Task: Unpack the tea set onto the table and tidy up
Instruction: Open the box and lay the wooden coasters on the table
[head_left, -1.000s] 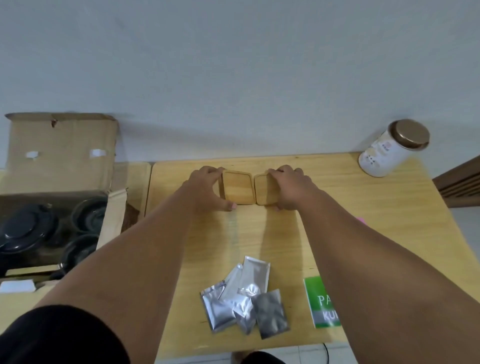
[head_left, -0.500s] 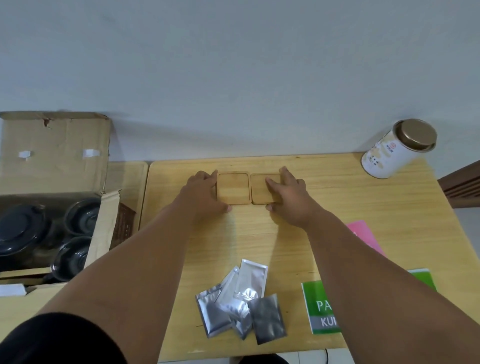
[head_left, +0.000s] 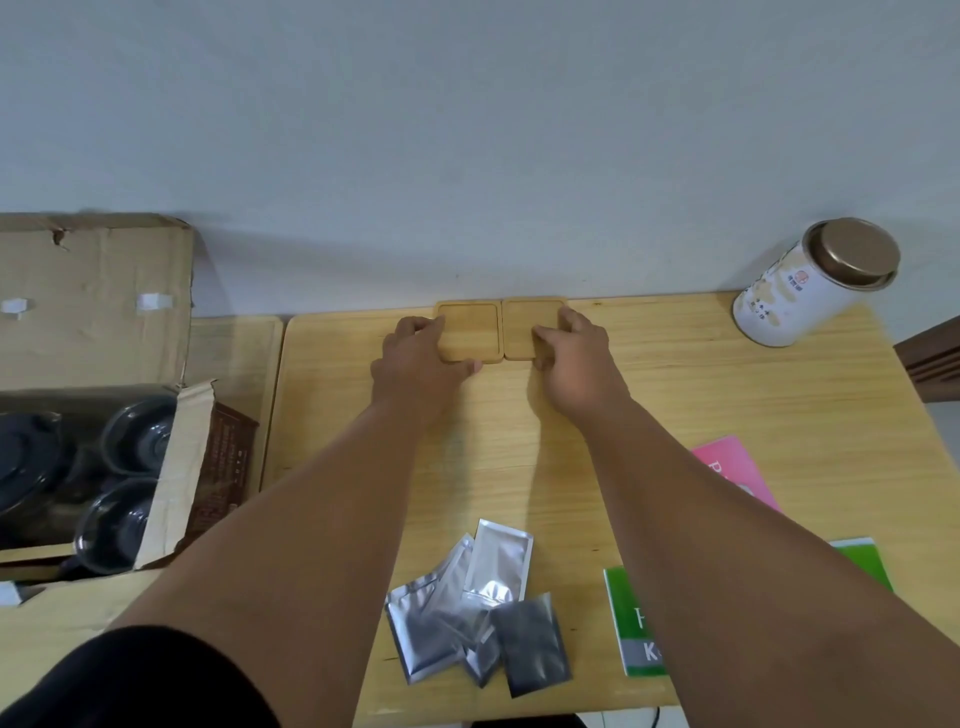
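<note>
Two square wooden coasters lie flat, side by side and touching, at the table's far edge by the wall: the left coaster (head_left: 470, 330) and the right coaster (head_left: 524, 327). My left hand (head_left: 415, 369) grips the left one, fingers on its left side and thumb at its near edge. My right hand (head_left: 576, 364) rests its fingers on the right one's right side. An open cardboard box (head_left: 93, 291) on the left holds dark cups (head_left: 137, 431) and a dark lidded pot (head_left: 26, 457).
Several silver foil packets (head_left: 483, 597) lie in a heap near the front edge of the wooden table (head_left: 727, 395). A white tin with a bronze lid (head_left: 810, 286) stands at the far right. A green leaflet (head_left: 631, 618) and a pink one (head_left: 727, 462) lie under my right forearm.
The two coasters went from tilted in my hands to flat on the table, then slid away from me to the wall edge. Both hands moved with them.
</note>
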